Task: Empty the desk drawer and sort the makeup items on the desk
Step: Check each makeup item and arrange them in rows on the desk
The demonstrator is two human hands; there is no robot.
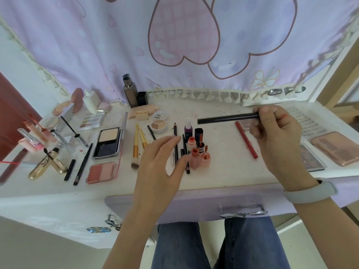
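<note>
A heart-print curtain (174, 45) hangs behind; blue jeans (213, 245) below.

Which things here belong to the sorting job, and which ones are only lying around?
Part of the job:
- black stick, held by the right hand
- red pencil
- lip tints
- gold brushes
- blush
- powder compact
- left hand, open above the pencils
- drawer

Just lying about:
- curtain
- wristband

Pastel heart-print curtain (184, 35) behind white desk (223, 171); pale floor (29, 249).
</note>
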